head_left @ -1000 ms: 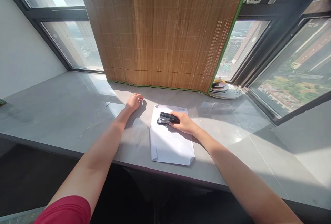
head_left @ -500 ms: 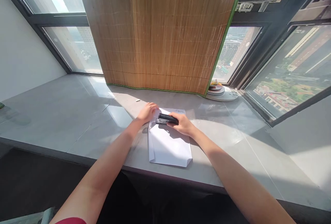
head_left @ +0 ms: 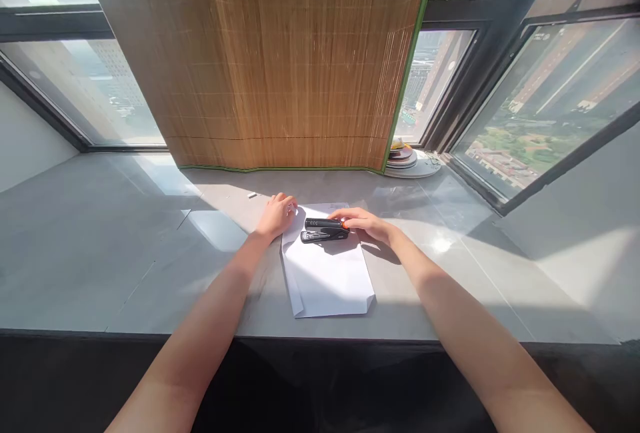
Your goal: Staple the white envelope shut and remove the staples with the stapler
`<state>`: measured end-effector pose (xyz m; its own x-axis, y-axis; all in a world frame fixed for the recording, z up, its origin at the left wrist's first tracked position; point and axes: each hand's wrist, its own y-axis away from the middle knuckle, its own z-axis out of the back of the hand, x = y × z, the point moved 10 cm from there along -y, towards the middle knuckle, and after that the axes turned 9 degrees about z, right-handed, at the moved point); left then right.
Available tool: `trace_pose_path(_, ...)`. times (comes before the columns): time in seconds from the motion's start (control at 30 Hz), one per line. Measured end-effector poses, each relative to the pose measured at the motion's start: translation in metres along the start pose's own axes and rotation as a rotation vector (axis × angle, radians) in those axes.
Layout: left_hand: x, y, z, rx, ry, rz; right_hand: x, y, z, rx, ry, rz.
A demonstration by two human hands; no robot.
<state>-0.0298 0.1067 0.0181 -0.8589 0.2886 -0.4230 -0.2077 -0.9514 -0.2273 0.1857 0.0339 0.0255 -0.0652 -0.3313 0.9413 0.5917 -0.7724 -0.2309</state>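
Observation:
A black stapler (head_left: 325,230) with an orange spot at its right end lies over the upper part of a stack of white paper (head_left: 333,280). My right hand (head_left: 367,223) is closed around the stapler's right end, thumb in front and fingers along the far side. The stapler's left end points toward my left hand (head_left: 279,214), which is closed at the paper's upper left corner. Its fingertips are partly hidden, and they appear to pinch the paper edge. The paper's left edge and lower right corner are creased or folded.
The paper lies on a grey tiled window sill (head_left: 200,286) with a dark front edge. A small white piece (head_left: 252,195) lies beyond my left hand. A bamboo blind (head_left: 295,66) hangs at the back. Stacked plates (head_left: 403,158) stand by the right window (head_left: 550,100).
My right hand has shifted back toward the stapler's right end, so more of the stapler shows. My left hand stays at the paper's corner. The head view has turned slightly.

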Motion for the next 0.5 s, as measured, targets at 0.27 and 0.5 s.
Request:
trace_pose_path(0.27,-0.001,-0.004,0.002,0.032,0.062,-0.010,-0.013,0.010,-0.008,-0.088,-0.358,-0.134)
trace_pose_path(0.5,0.000,-0.004,0.006,0.069,0.157,0.022,-0.013,0.010,-0.014,-0.038,-0.394,-0.174)
